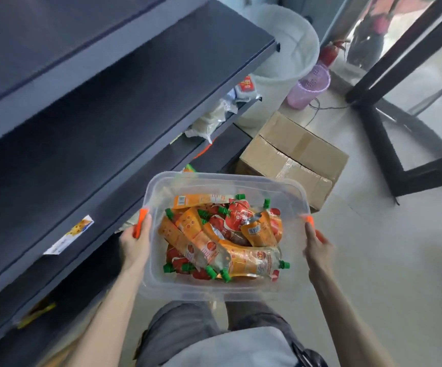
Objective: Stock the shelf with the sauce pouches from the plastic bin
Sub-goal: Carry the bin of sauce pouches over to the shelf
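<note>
My left hand and right hand hold the plastic bin, fingers curled on its rims; a slip could spill sauce pouches short of the shelf.

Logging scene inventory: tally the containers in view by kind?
clear plastic bin: 1
cardboard box: 1
white bucket: 1
purple basket: 1
Total: 4
</note>
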